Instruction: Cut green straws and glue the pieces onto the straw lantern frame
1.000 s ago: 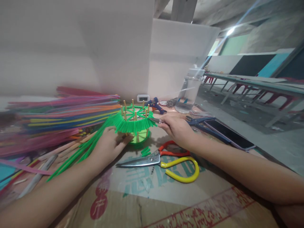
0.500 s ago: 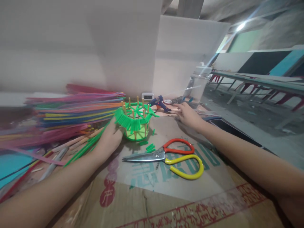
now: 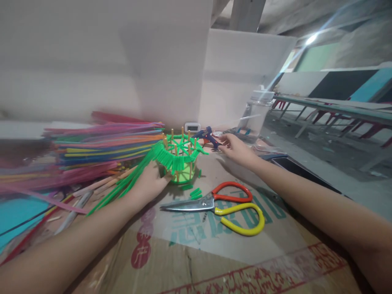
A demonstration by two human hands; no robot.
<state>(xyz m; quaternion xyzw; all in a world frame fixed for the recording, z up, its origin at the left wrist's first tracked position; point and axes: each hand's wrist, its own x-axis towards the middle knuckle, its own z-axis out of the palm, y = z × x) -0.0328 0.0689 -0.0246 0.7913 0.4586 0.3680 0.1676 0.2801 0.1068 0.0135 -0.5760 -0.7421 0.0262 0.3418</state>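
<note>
A round green pipe-cleaner basket (image 3: pixel 183 173) with upright wooden sticks stands at the centre. My left hand (image 3: pixel 151 179) is at its left side, thumb toward its base; whether it grips the basket is unclear. My right hand (image 3: pixel 234 148) reaches to the handle end of a dark blue glue gun (image 3: pixel 208 136), fingers bent and apart, without a clear grip on it. Scissors with one red and one yellow handle (image 3: pixel 241 233) lie in front of the basket. Short green pieces (image 3: pixel 196 193) lie between basket and scissors.
Bundles of coloured pipe cleaners (image 3: pixel 101 149) spread across the left. A small white digital clock (image 3: pixel 192 127) stands behind the basket. Printed cardboard (image 3: pixel 171 261) covers the table. A dark flat object (image 3: pixel 303 173) lies at the right edge, near a clear plastic container (image 3: pixel 259 110).
My right hand has moved slightly left, closer to the glue gun's handle. My left hand has shifted right, its thumb now further along the basket's lower side. The view has shifted slightly.
</note>
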